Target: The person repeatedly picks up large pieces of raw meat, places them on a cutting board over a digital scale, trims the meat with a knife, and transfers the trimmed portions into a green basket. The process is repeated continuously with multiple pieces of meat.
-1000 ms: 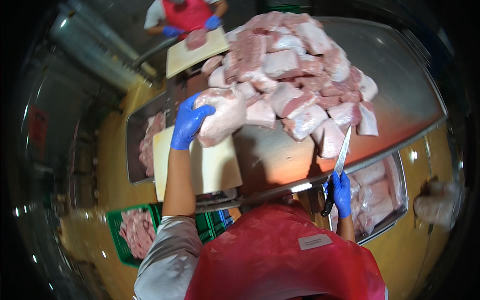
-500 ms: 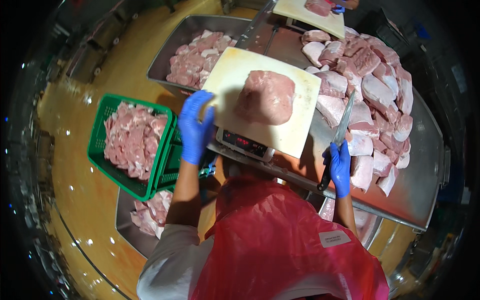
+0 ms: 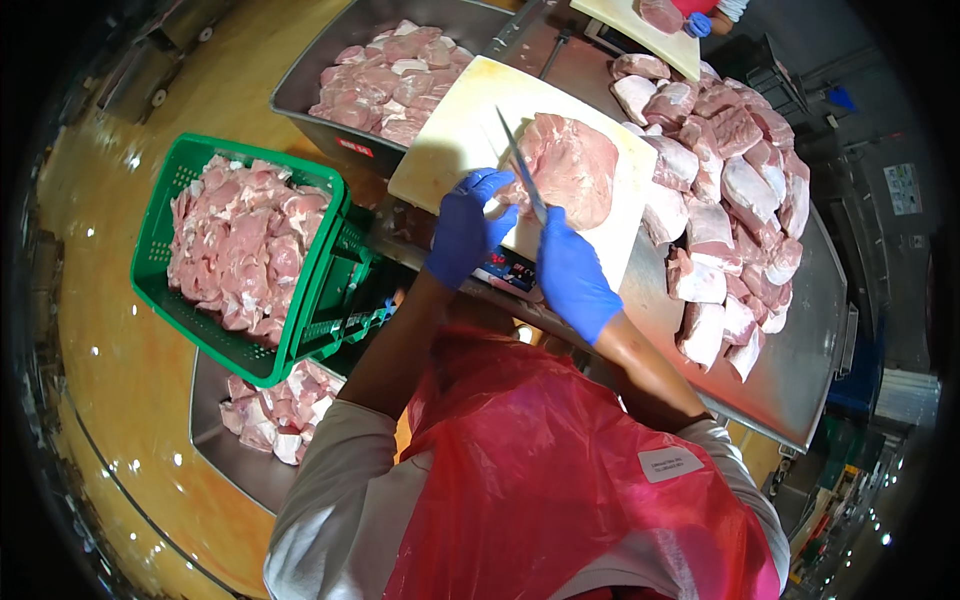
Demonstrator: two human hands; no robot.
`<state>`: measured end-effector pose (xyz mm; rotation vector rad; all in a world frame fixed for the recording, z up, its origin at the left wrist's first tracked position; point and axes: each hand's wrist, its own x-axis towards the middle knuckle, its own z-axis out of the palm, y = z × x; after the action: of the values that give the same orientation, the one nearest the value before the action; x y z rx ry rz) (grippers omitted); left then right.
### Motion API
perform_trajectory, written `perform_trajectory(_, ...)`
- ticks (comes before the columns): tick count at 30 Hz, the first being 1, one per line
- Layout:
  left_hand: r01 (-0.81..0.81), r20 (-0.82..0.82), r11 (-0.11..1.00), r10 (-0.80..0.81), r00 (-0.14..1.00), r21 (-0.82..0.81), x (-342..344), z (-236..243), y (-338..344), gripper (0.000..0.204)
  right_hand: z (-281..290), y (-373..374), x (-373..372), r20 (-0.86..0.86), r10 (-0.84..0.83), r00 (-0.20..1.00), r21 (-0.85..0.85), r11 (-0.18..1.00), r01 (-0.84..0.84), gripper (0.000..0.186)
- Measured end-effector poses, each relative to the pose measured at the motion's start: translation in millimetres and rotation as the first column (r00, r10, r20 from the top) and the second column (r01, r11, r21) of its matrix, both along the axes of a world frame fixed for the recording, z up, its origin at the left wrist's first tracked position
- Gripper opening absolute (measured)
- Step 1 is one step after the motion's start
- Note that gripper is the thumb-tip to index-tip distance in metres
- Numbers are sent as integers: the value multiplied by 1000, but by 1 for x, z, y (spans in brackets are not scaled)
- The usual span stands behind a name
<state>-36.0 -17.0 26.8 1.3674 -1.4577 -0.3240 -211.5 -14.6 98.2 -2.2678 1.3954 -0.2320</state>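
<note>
One slab [image 3: 575, 175] of meat lies toward the right edge of the board [image 3: 455, 120]; one knife [image 3: 520, 155], clamped in my right hand [image 3: 572, 270], blade over the slab; my left hand [image 3: 464, 230], over the board's near edge, curls beside it, gripping or not I cannot tell.

From the left of two wide fisheye lenses on my head, the view drops steeply past my red apron [image 3: 540, 470] at the lower edge to my left hand [image 3: 463, 232] and right hand [image 3: 575, 272], close below and near its middle. It faces out across the white cutting board [image 3: 460, 120], taking in the green crate [image 3: 152, 255] at left and the steel table [image 3: 790, 370] at right, straight edges bending toward a dark round rim.
</note>
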Motion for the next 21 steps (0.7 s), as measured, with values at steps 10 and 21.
perform_trajectory(10,-71,-24,992,69,997,-104,-5,-15,-1,17,-11,23,-16,-238,98,966,66,994,-84,28)
perform_trajectory(21,-113,-80,993,111,991,-21,7,-10,-16,14,51,62,-69,-384,88,919,95,994,-56,29)
